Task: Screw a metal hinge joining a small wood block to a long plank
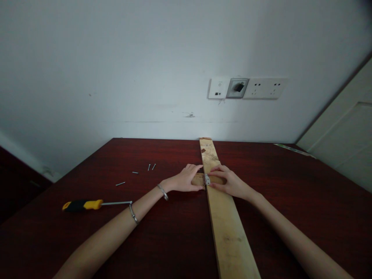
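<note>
A long pale wooden plank (pixel 229 228) runs from the front of the table back to the wall. Against its left edge lies a small wooden block (pixel 198 179), gripped between the thumb and fingers of my left hand (pixel 183 179). A small metal hinge (pixel 207 179) with holes sits on the plank where the two pieces meet. The thumb and fingertips of my right hand (pixel 229 182) pinch the hinge from the right. To the left of my left hand, several loose screws (pixel 120 183) lie on the table.
A screwdriver (pixel 83 205) with a yellow and black handle lies left on the dark red table (pixel 165 248), its tip by my left forearm. Behind the table stands a white wall (pixel 145 69) with sockets (pixel 263 88). A pale strip (pixel 293 150) lies at the back right.
</note>
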The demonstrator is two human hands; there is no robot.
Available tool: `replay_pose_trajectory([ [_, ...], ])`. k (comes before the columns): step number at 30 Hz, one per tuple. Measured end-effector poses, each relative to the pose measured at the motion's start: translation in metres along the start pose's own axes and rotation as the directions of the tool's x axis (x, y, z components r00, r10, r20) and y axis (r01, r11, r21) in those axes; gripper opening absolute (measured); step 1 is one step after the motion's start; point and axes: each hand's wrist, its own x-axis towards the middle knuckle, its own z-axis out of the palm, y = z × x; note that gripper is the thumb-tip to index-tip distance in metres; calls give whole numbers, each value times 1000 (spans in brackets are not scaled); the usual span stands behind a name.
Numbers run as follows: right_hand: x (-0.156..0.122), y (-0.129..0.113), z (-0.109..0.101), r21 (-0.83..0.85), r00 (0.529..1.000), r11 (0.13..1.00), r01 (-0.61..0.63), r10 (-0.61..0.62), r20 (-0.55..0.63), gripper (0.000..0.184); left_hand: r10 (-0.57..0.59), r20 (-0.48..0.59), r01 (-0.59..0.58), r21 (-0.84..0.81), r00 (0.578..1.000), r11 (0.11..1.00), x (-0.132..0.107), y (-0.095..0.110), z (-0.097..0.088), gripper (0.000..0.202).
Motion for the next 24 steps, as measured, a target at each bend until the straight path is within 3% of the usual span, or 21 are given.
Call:
replay_pose_trajectory([
  [24, 0, 2, 2, -13, 1000, 1000, 3, -3, -11, 33, -8, -18, 8, -6, 1000, 1000, 0, 0, 1, 76],
])
